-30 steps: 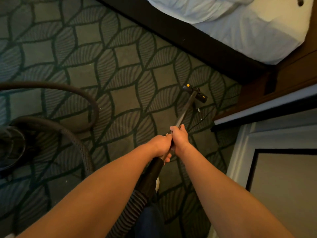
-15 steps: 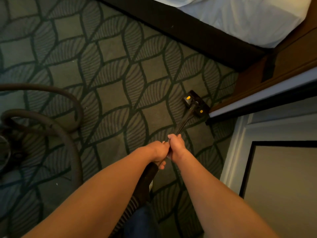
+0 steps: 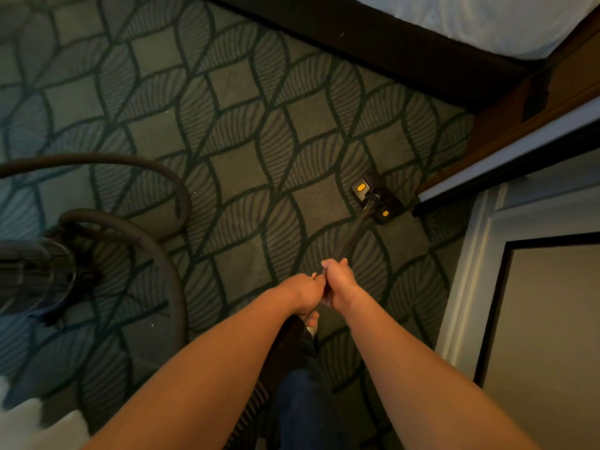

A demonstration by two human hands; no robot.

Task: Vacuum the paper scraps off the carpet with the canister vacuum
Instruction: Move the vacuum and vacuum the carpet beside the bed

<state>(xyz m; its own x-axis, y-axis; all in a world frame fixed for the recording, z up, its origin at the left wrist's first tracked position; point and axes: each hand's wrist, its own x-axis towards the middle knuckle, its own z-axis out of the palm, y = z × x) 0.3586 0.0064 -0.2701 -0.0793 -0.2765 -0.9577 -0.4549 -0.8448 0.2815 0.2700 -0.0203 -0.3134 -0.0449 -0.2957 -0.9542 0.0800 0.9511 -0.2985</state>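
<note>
The grip is two-handed and clenched. The left hand [image 3: 305, 292] and right hand [image 3: 339, 280] are wrapped side by side round the upper end of the vacuum's wand [image 3: 355, 232], knuckles touching. The right hand sits slightly further forward, so it is the one nearer the working end.

From the grip the wand runs away and to the right in one straight slanted line. It ends at the dark floor head [image 3: 378, 201] with two orange marks, which rests flat on the patterned carpet [image 3: 246, 92].

The head lies just beside the corner of a wooden cabinet [image 3: 519, 125] and near a pale door frame [image 3: 470, 271], so there is little room left on that side. The bed [image 3: 454, 21] stands beyond, well apart from the head.

The only likely paper scraps in view are tiny pale specks [image 3: 152, 325] on the carpet, all well to the left of the wand; they are too small to be sure of. Reaching them would probably mean drawing the head back and swinging it left across the wand's present line.

That way lie the looping hose [image 3: 139, 230] and the canister [image 3: 29, 271], on the floor to the left. The nearest speck sits close by a hose loop, which could catch the head.
</note>
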